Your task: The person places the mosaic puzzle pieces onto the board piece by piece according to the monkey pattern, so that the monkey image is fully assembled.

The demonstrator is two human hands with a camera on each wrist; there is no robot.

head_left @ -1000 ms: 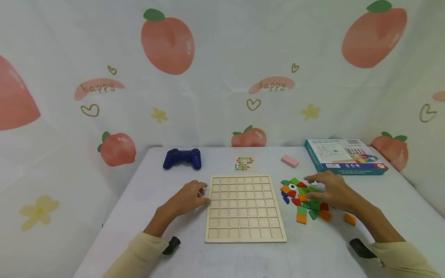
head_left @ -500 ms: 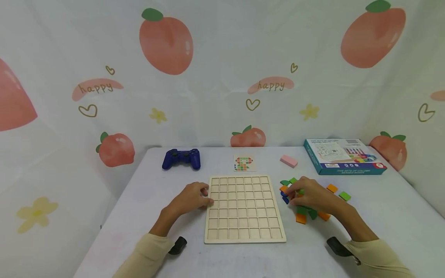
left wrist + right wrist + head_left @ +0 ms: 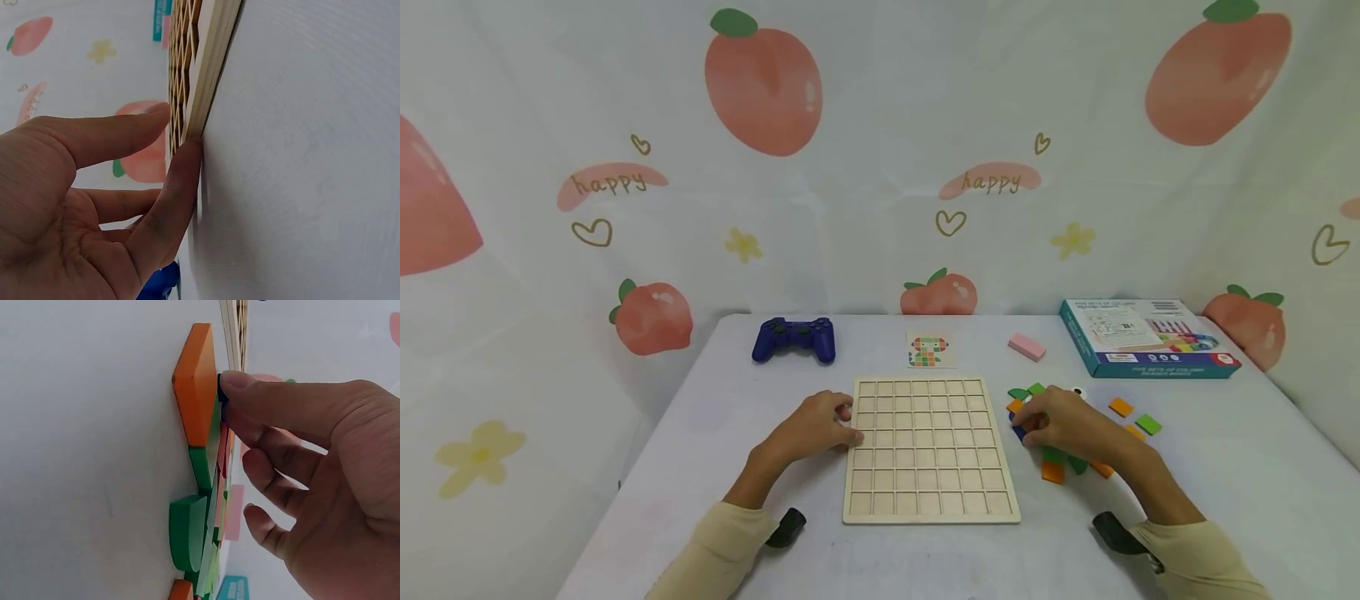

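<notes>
Currently, the right hand is at the left side of the pile of loose pieces, the side next to the board. Change: one second earlier it is above the pile's right part with thumb and fingers spread; now thumb and index finger come together and appear to pinch a small blue piece. The right wrist view shows dark blue at the two fingertips; the other fingers curl beside them, holding nothing visible. Whether the piece is off the table cannot be told.

Left hand: little changed. Its thumb lies over the board's left rim, and the left wrist view shows a fingertip touching the side edge, thumb and finger apart. Judged to be steadying, not lifting.

Board: flat, mid-table, between the hands, every cell bare. Picture card lies just beyond it, undisturbed.

With the hand shifted, an orange tile and a green tile show right of the pile; both are behind the hand in the oldest view.

Meaning for the work: one piece seems singled out, but nothing is placed yet; judged an early stage. Neighbouring pieces lie close, so dragging one along is a risk.
</notes>
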